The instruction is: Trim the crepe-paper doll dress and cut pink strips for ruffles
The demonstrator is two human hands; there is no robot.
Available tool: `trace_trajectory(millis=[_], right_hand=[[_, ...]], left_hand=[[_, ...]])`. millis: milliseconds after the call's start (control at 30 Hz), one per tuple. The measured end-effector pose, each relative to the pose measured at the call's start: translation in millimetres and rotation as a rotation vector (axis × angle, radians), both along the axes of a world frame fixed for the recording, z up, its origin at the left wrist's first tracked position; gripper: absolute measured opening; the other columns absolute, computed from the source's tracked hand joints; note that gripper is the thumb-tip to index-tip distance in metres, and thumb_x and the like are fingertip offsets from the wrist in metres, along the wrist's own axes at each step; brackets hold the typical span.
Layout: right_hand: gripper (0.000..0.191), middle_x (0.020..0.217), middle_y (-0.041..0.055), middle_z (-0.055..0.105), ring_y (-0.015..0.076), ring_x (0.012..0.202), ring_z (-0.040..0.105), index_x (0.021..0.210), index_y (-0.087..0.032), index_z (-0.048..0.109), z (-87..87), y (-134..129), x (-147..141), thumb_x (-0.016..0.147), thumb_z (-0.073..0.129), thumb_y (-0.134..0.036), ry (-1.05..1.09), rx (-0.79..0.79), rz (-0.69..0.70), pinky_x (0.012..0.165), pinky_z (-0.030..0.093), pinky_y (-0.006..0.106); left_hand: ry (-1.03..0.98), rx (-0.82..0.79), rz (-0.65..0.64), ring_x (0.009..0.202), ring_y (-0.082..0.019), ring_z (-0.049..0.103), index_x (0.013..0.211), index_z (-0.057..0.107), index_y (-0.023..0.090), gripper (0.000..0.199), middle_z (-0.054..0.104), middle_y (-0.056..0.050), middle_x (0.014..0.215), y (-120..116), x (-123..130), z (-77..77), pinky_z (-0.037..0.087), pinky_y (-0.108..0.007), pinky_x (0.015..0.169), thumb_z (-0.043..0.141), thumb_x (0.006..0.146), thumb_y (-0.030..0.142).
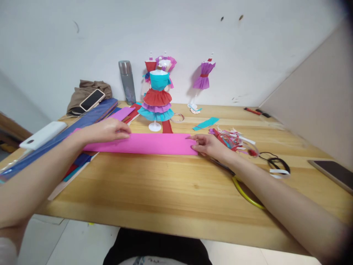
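From the head view, we see our left hand (111,129) resting with bent fingers on the pink strip (154,143), and our right hand (208,145) at the strip's other end, thumb and forefinger apart on its surface. Both hands touch the strip, but at this angle we can't fairly tell whether either one is pinching it or only pressing it flat. The strip runs lengthwise between them, across the wooden table (165,191).

Just beyond the gap between our hands stands a dress form (157,97) on a white base, in a teal top and a tiered red, purple and teal skirt. Farther from the right hand, near the wall, we have another form in a purple dress (204,75). Nearer that hand, on its far side, lies a teal piece (206,123); just to its right is a heap of scraps (231,140), with a black cord (280,165) farther out. A yellow-handled tool (248,195) lies partly hidden under our right forearm.

Under and beside our left forearm we find coloured sheets (82,159) and a long blue bundle (66,140); to the left of that forearm sits a white device (43,134). Past the left hand are a phone (92,100) on brown cloth (78,96) and an upright grey bottle (127,81).
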State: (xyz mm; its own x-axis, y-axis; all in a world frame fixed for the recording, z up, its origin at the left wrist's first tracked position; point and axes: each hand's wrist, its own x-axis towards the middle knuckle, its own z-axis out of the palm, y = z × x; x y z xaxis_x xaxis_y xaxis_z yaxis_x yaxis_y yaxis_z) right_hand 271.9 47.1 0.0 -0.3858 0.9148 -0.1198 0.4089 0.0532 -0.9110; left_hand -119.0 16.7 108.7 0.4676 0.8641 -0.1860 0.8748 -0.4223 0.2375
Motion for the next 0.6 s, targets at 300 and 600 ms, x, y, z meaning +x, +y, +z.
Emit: trace_trajectory(millis=[300, 600], right_hand=[[0.047, 0.055, -0.0047, 0.053, 0.0118, 0.048, 0.047, 0.12, -0.014, 0.067, 12.1, -9, -1, 0.081, 0.063, -0.039, -0.053, 0.151, 0.057, 0.05, 0.035, 0.027], [0.026, 0.087, 0.0064, 0.074, 0.0209, 0.073, 0.066, 0.107, -0.02, 0.073, 71.8, -31, 46, 0.083, 0.062, -0.023, -0.558, 0.413, 0.086, 0.067, 0.049, 0.033]], left_hand=[[-0.114, 0.118, -0.294, 0.117, -0.022, 0.066, 0.128, 0.069, 0.017, 0.039, 0.073, -0.01, 0.128, 21, 134, -21.3, 0.048, -0.033, 0.098, 0.057, 0.092, 0.023], [-0.005, -0.039, -0.188, 0.073, -0.015, 0.059, 0.081, 0.068, 0.017, 0.007, 0.068, -0.002, 0.079, 48, 181, -25.7, 0.034, -0.025, 0.059, 0.062, 0.078, 0.019]])
